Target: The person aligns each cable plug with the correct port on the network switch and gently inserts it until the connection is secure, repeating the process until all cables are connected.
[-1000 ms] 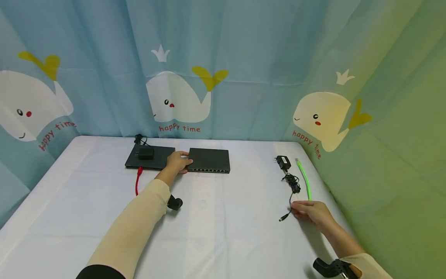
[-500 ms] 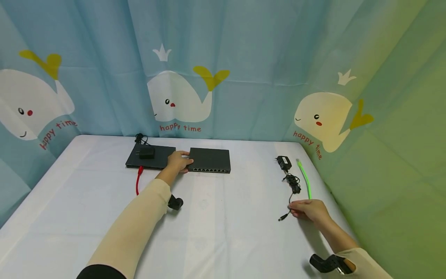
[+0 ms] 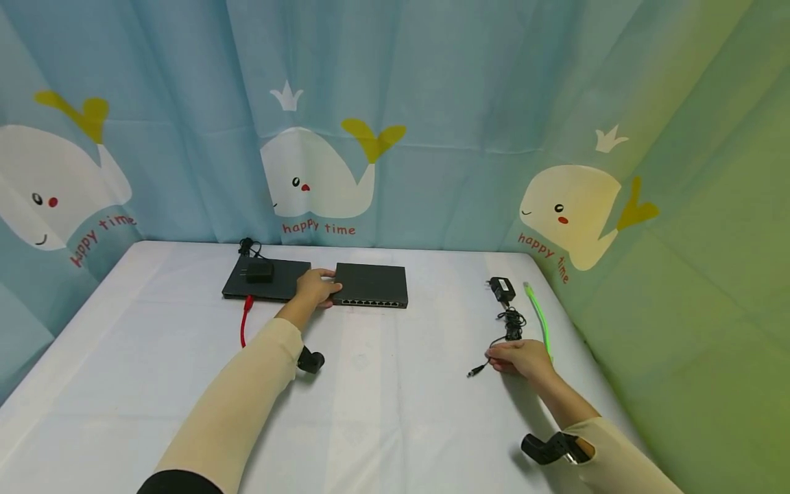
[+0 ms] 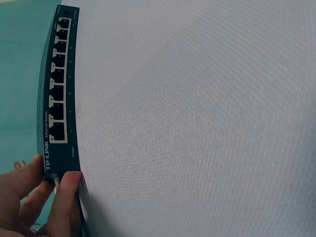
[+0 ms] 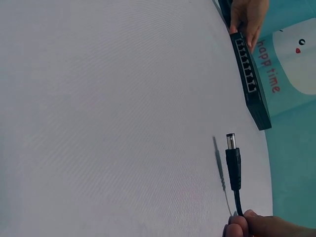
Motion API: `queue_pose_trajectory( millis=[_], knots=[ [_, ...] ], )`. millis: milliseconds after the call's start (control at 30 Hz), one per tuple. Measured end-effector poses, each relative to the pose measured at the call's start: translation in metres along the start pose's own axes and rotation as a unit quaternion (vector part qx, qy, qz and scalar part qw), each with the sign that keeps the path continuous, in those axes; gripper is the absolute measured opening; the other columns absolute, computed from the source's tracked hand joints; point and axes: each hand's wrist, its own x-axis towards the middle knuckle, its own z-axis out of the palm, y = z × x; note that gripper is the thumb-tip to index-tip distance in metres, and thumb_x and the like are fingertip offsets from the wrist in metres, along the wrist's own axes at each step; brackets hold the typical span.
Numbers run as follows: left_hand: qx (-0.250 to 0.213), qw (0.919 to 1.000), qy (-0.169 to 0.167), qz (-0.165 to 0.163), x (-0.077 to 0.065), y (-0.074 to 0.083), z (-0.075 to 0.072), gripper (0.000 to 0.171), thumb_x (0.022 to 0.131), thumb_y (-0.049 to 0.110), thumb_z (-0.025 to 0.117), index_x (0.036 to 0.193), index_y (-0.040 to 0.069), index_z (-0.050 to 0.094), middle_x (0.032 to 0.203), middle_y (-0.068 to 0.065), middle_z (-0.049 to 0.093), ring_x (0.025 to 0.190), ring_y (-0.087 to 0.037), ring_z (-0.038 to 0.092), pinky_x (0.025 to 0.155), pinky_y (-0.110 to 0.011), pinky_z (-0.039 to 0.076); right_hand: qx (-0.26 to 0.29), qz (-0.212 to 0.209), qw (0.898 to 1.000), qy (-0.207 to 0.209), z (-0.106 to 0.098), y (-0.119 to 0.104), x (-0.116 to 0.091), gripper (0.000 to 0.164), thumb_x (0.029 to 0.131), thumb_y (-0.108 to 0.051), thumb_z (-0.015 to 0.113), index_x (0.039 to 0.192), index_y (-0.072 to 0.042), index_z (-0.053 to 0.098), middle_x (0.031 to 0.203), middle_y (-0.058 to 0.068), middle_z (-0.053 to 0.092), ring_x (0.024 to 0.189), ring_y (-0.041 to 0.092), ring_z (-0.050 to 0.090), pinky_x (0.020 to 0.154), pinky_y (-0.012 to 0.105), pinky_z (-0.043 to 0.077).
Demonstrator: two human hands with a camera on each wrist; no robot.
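Note:
My left hand (image 3: 315,287) grips the left end of a black Ethernet switch (image 3: 370,283) lying on the table; in the left wrist view its fingers (image 4: 63,200) and thumb hold the corner beside the row of ports. Toward the right side, my right hand (image 3: 523,358) pinches the thin black cord of a power adapter (image 3: 503,289) just behind its barrel plug (image 5: 233,168). The plug points away from the fingers, its shadow on the cloth beside it. From the hand the cord runs back to a tied bundle (image 3: 512,322) and the adapter block.
A bright green network cable (image 3: 538,315) lies right of the adapter. Left of the switch is a flat black device (image 3: 289,274) with another adapter (image 3: 259,272) on top and a red cable (image 3: 245,321) at its front. A whale-print curtain (image 3: 444,192) hangs behind the white table.
My right hand has moved left and slightly away from me, carrying the barrel plug and cord with it. The left hand and the switch have stayed put.

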Motion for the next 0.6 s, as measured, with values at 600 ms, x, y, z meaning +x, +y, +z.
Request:
queue_pose_trajectory(
  millis=[600],
  knots=[
    [-0.006, 1.0, -0.004, -0.005, 0.003, -0.002, 0.0, 0.044, 0.095, 0.016, 0.067, 0.139, 0.012, 0.057, 0.155, -0.027, 0.024, 0.058, -0.011, 0.059, 0.058, -0.024, 0.059, 0.057, -0.023, 0.997, 0.043, 0.042, -0.018, 0.029, 0.037, 0.086, 0.006, 0.07, 0.117, 0.024, 0.058, 0.072, 0.004, 0.073, 0.057, 0.005, 0.067, 0.06, 0.019, 0.059]
  ],
)
